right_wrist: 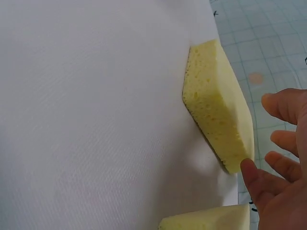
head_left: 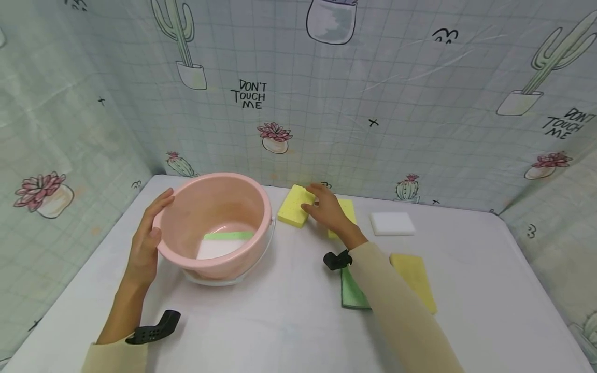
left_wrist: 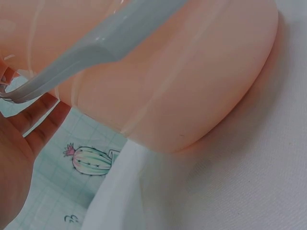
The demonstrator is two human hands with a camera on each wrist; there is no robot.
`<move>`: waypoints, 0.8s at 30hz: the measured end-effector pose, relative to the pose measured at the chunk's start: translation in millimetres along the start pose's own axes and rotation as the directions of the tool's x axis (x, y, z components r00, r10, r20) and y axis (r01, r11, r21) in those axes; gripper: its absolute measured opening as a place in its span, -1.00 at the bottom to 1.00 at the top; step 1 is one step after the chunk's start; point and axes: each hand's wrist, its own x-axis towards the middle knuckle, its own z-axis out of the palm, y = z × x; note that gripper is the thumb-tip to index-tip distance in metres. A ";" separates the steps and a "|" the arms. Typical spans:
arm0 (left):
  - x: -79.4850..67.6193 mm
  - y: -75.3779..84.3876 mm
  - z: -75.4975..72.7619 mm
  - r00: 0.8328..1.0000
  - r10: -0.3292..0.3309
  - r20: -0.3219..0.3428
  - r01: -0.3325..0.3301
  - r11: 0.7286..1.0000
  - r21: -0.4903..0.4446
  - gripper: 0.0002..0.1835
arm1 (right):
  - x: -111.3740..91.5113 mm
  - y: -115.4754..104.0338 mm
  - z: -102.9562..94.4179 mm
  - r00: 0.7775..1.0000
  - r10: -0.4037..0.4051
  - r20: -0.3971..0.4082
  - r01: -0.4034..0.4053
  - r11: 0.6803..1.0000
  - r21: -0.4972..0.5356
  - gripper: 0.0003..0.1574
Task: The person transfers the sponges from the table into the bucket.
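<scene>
Part-completion is judged: white and green contents [head_left: 216,249] are held in the pink bucket [head_left: 224,204], touched by the extended left grip [head_left: 146,247], while right of it the yellow sponge [head_left: 293,208] is flanked, ungrasped, by the loosely spread right grip [head_left: 332,212], four other pieces [head_left: 393,225] being left farther right

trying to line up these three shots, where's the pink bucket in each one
Head: the pink bucket stands left of centre, left hand at its rim.
Left wrist: it fills most of the upper part, handle crossing it.
Right wrist: not in view.
Shared landmark: the white table, in all three.
</scene>
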 end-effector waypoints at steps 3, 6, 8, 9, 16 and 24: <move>0.2 -0.1 -0.5 1.000 -0.022 -0.001 0.022 1.000 0.019 -0.39 | 2.0 1.8 0.7 1.000 0.027 0.016 -0.027 0.999 0.024 -0.30; -0.3 0.5 -0.6 1.000 -0.030 -0.001 0.030 0.999 0.029 -0.39 | 3.8 3.4 1.0 0.998 0.043 0.038 -0.044 0.999 0.017 -0.29; -0.4 1.1 -0.6 1.000 -0.026 -0.002 0.026 0.999 0.025 -0.39 | 4.5 3.9 0.1 0.998 0.042 0.047 -0.042 0.999 0.001 -0.30; -0.3 1.2 -0.8 1.000 -0.020 -0.001 0.020 0.999 0.027 -0.39 | 4.9 4.1 -0.6 0.998 0.034 0.051 -0.033 0.999 -0.009 -0.31; 0.0 2.1 -0.5 1.000 -0.025 -0.001 0.025 0.999 0.045 -0.39 | 1.5 7.3 -8.8 0.996 -0.014 0.093 0.016 0.999 -0.028 -0.27; 0.1 0.5 -0.6 1.000 0.023 0.006 -0.023 0.999 0.043 -0.40 | -7.4 7.0 -10.7 0.991 -0.021 0.130 0.038 0.991 -0.127 -0.22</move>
